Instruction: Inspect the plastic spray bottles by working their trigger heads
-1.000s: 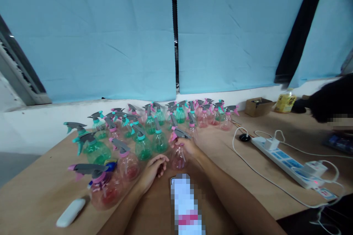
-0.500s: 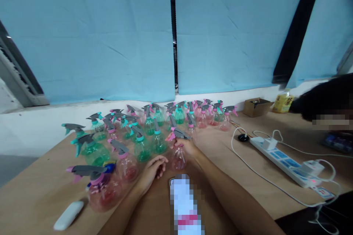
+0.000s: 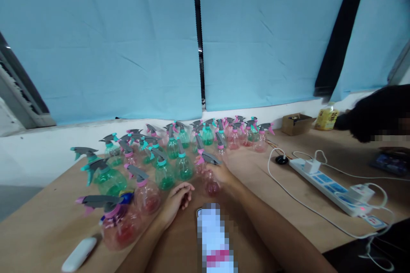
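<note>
My right hand [image 3: 219, 170] is wrapped round the neck of a pink-tinted clear spray bottle [image 3: 212, 185], just under its grey trigger head. The bottle leans slightly, and I cannot tell whether its base touches the table. My left hand [image 3: 182, 194] rests on the table to its left, fingers loosely curled in with nothing seen in them. Close to the left hand stand another pink spray bottle [image 3: 147, 198] and a green spray bottle [image 3: 165, 175]. A phone [image 3: 213, 239] with a blurred screen lies between my forearms.
Several more pink and green spray bottles [image 3: 234, 138] stand towards the wall. At front left are a large pink spray bottle [image 3: 120, 230] and a white oblong case [image 3: 79, 255]. On the right lie a power strip [image 3: 326, 183] with cables and a cardboard box [image 3: 297, 124]; another person's head [image 3: 381, 113] is beyond.
My right hand and the spray bottle in it have shifted slightly; the bottle's base has swung a little to the right. My left hand stays in place.
</note>
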`<state>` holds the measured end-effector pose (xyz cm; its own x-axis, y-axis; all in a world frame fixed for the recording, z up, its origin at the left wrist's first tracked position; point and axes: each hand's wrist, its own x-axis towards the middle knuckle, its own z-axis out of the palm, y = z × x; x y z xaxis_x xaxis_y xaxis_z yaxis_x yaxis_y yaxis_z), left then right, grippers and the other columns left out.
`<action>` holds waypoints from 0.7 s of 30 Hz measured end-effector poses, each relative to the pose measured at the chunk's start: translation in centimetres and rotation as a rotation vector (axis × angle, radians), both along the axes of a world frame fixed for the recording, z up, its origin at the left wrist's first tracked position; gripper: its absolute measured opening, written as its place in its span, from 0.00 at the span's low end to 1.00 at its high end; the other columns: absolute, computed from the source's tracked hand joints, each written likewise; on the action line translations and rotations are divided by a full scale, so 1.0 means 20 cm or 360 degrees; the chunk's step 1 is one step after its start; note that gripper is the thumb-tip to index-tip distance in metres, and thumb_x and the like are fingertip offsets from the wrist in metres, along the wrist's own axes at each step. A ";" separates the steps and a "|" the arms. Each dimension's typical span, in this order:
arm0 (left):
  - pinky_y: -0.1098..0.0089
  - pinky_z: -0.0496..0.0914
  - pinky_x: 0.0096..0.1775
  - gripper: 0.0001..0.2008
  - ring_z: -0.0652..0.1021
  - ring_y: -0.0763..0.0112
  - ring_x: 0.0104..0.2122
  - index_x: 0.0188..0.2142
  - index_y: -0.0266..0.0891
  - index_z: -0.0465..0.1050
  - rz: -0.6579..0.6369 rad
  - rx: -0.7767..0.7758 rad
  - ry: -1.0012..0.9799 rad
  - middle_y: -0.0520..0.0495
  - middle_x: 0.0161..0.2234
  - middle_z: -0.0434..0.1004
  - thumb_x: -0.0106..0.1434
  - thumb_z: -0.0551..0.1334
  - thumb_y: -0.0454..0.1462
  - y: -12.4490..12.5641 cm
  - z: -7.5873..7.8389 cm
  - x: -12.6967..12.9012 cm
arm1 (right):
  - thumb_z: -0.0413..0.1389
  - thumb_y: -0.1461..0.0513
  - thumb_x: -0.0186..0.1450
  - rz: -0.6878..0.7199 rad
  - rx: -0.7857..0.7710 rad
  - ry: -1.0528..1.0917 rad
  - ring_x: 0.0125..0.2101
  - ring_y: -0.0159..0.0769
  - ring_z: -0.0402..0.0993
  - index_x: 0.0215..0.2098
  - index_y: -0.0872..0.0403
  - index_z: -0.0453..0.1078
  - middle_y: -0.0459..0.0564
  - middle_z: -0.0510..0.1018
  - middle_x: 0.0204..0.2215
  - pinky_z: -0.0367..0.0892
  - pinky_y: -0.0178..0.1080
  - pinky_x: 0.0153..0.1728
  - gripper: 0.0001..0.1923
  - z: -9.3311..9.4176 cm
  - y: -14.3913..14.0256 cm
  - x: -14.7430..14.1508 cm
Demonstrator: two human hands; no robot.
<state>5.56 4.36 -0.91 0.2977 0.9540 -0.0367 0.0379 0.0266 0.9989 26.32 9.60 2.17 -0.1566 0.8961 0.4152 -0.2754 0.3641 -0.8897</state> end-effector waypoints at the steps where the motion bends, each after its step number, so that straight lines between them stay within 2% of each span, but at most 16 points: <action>1: 0.77 0.53 0.20 0.13 0.65 0.79 0.17 0.34 0.39 0.73 0.0002 0.0005 0.0001 0.56 0.22 0.67 0.61 0.60 0.47 0.00 0.00 0.00 | 0.54 0.65 0.49 -0.0043 0.0003 -0.0009 0.25 0.34 0.70 0.34 0.50 0.75 0.44 0.77 0.25 0.67 0.36 0.29 0.15 -0.01 0.00 0.03; 5: 0.77 0.54 0.19 0.14 0.65 0.79 0.17 0.34 0.39 0.72 0.0117 0.0012 0.0052 0.56 0.21 0.66 0.60 0.59 0.48 -0.01 0.00 0.01 | 0.54 0.64 0.49 -0.0342 0.0001 -0.0128 0.21 0.32 0.66 0.27 0.52 0.71 0.42 0.71 0.19 0.63 0.35 0.26 0.07 -0.03 -0.04 0.20; 8: 0.76 0.56 0.20 0.15 0.67 0.76 0.17 0.33 0.39 0.72 0.0250 0.0027 0.0138 0.56 0.21 0.66 0.59 0.60 0.49 -0.04 0.00 0.01 | 0.54 0.62 0.53 -0.0626 0.0033 -0.0199 0.22 0.32 0.66 0.29 0.53 0.70 0.43 0.71 0.21 0.63 0.35 0.25 0.06 -0.04 -0.08 0.31; 11: 0.75 0.60 0.22 0.17 0.70 0.73 0.20 0.33 0.39 0.72 0.0323 0.0055 0.0226 0.55 0.21 0.68 0.58 0.59 0.50 -0.11 0.02 -0.02 | 0.54 0.61 0.56 -0.1042 0.0094 -0.0206 0.25 0.33 0.67 0.42 0.54 0.70 0.45 0.72 0.26 0.64 0.35 0.27 0.16 -0.07 -0.09 0.39; 14: 0.72 0.65 0.26 0.17 0.72 0.69 0.23 0.33 0.39 0.73 0.0339 0.0117 0.0372 0.53 0.22 0.70 0.60 0.58 0.51 -0.22 0.05 -0.07 | 0.53 0.62 0.58 -0.1318 0.0220 -0.0329 0.31 0.36 0.69 0.56 0.54 0.62 0.48 0.73 0.35 0.67 0.39 0.34 0.27 -0.12 -0.08 0.45; 18: 0.67 0.69 0.34 0.15 0.76 0.64 0.29 0.35 0.43 0.73 0.0385 0.0539 0.0973 0.51 0.28 0.76 0.63 0.57 0.50 -0.41 0.10 -0.14 | 0.51 0.64 0.59 -0.1496 0.0417 -0.0641 0.44 0.43 0.69 0.61 0.53 0.56 0.56 0.71 0.46 0.65 0.47 0.47 0.31 -0.17 -0.03 0.53; 20: 0.66 0.70 0.33 0.14 0.76 0.63 0.29 0.36 0.45 0.72 0.0481 0.0688 0.1224 0.50 0.30 0.77 0.64 0.57 0.50 -0.51 0.11 -0.20 | 0.50 0.64 0.59 -0.1524 0.0479 -0.0715 0.48 0.46 0.68 0.62 0.54 0.54 0.58 0.69 0.50 0.63 0.48 0.50 0.33 -0.19 -0.01 0.56; 21: 0.64 0.71 0.34 0.14 0.77 0.61 0.31 0.37 0.45 0.72 0.0607 0.0839 0.1304 0.49 0.32 0.77 0.64 0.56 0.50 -0.55 0.12 -0.23 | 0.50 0.64 0.59 -0.1540 0.0501 -0.0743 0.49 0.47 0.67 0.63 0.54 0.53 0.59 0.68 0.51 0.62 0.49 0.51 0.33 -0.20 0.00 0.57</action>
